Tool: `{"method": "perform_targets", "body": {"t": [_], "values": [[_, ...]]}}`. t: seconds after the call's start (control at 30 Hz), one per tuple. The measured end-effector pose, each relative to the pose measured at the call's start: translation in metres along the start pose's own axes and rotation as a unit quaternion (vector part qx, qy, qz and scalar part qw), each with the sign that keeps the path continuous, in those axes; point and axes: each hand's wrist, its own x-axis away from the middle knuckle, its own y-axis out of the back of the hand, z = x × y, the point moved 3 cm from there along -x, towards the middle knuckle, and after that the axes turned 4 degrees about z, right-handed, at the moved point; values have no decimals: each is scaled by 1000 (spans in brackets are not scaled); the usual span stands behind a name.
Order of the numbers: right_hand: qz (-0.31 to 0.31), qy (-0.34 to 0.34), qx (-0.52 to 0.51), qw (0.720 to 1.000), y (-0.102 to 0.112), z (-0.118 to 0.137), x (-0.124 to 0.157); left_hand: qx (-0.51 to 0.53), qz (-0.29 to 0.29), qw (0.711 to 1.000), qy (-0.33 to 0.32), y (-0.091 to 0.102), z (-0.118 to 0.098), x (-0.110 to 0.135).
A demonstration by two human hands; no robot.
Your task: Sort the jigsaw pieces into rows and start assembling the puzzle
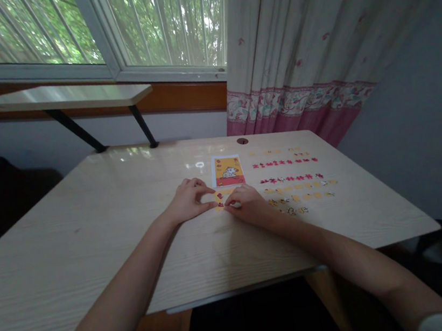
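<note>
My left hand [188, 199] and my right hand [248, 205] meet at the middle of a pale wooden table [91, 231]. Both pinch at small yellow and red puzzle pieces [219, 201] lying between their fingertips. Just beyond them lies a small reference picture card [227, 170], yellow and red with a white cartoon animal. To the right, loose puzzle pieces are laid out in rows: red ones [283, 162] farther away, yellow ones [300, 197] nearer.
A round cable hole [242, 141] sits at the table's far edge. A shelf on black brackets [57, 98] hangs below the window at the back left. A flowered curtain [302, 41] hangs at the back right.
</note>
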Motion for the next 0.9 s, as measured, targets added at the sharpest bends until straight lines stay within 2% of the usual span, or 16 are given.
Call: {"method": "perform_targets", "body": {"t": [0.5, 0.9], "values": [[4, 7, 8, 1000, -1, 1, -1, -12, 11, 1000, 5, 0, -2, -1], [4, 63, 30, 998, 1, 6, 0, -15, 12, 1000, 17, 1, -4, 0]]}}
